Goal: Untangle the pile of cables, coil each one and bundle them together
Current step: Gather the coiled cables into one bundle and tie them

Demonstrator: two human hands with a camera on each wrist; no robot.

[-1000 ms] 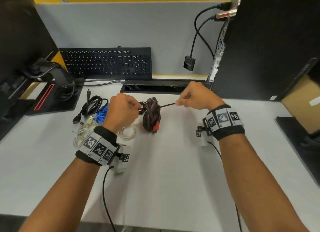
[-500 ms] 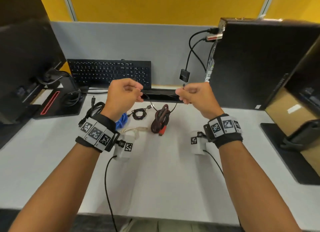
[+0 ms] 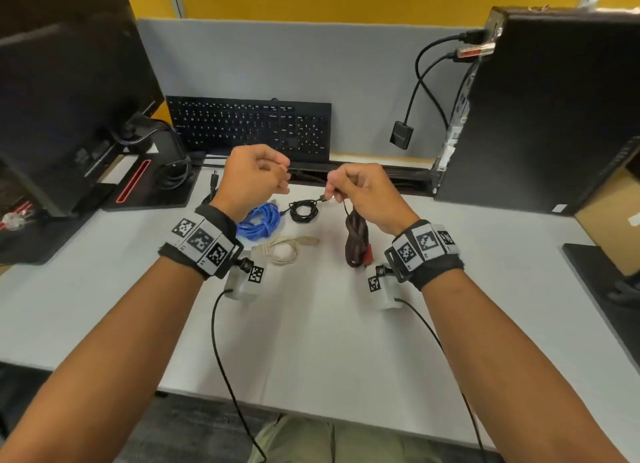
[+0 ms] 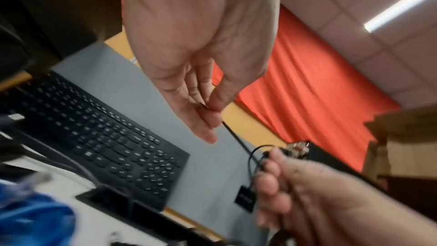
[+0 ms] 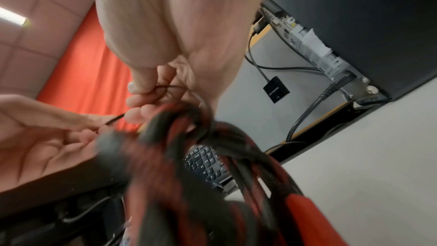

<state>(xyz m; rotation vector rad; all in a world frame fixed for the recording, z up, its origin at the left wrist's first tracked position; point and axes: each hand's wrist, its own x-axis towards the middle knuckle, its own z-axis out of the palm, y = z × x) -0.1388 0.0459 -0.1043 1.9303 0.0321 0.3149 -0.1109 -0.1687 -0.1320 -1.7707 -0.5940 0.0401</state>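
Note:
A red-and-black braided cable coil (image 3: 356,241) (image 5: 212,156) hangs above the desk under my right hand (image 3: 334,189) (image 5: 141,91). That hand grips a thin black cord (image 5: 165,87) looped round the top of the coil. My left hand (image 3: 282,175) (image 4: 208,108) pinches the other end of the cord (image 4: 236,137) between thumb and fingers, and the cord runs taut to the right hand. On the desk lie a blue cable coil (image 3: 259,220), a small black coil (image 3: 304,211) and a beige coil (image 3: 284,249).
A black keyboard (image 3: 249,126) leans against the grey partition. A monitor stand (image 3: 149,185) sits at the left and a computer tower (image 3: 554,116) with plugged cables at the right. A cable slot (image 3: 311,171) runs along the desk's back edge.
The braided coil lay on the desk a second ago and now hangs from my right hand. Both hands have risen and drawn closer together.

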